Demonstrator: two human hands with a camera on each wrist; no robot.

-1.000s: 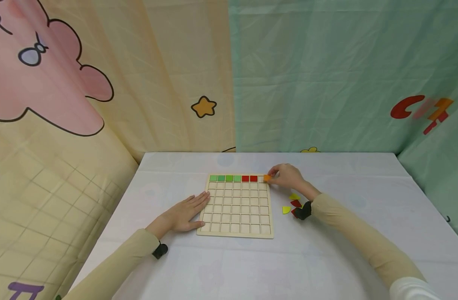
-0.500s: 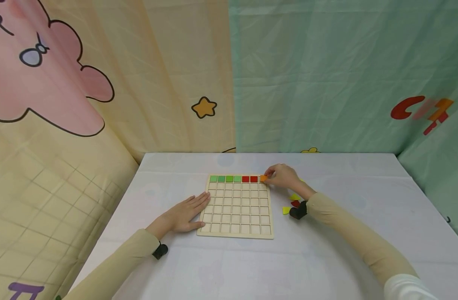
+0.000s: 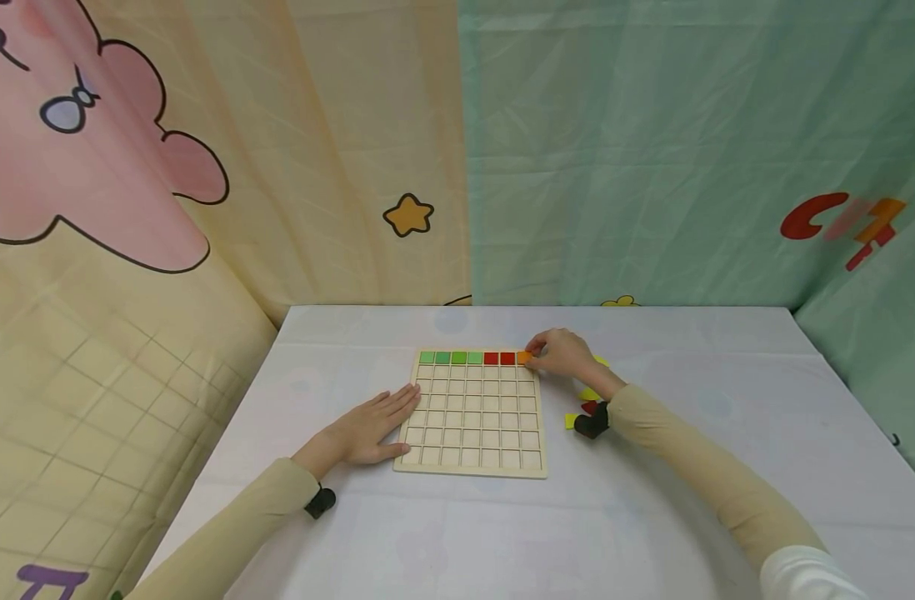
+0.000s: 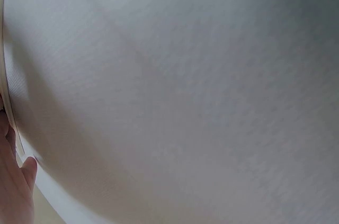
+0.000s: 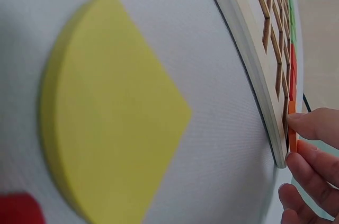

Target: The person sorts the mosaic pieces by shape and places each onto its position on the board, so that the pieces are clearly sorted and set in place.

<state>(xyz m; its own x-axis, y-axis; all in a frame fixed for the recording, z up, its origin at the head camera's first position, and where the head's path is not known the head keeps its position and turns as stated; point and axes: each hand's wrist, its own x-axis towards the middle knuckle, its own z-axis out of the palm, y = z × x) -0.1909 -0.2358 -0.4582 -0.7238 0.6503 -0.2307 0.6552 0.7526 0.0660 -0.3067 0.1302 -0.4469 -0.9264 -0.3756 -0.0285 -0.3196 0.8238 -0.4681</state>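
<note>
Orange tile (image 3: 523, 357) now further left

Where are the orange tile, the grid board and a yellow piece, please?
Orange tile (image 3: 523, 357): head view, visible upper face.
Grid board (image 3: 474, 420): head view, central bare cell.
Yellow piece (image 5: 114, 110): right wrist view, flat upper face.

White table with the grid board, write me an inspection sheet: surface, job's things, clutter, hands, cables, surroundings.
Surface: white table covering, lightly creased.
Job's things: grid board; its far row holds four green tiles, two red tiles and, at the right end, an orange tile, seating unclear.
Clutter: loose yellow pieces and red pieces right of the board, some partly hidden.
Hands: left hand rests on the board's left edge; right hand pinches the orange tile.
Cables: nothing seen.
Surroundings: yellow curtain and green curtain, cartoon prints.
</note>
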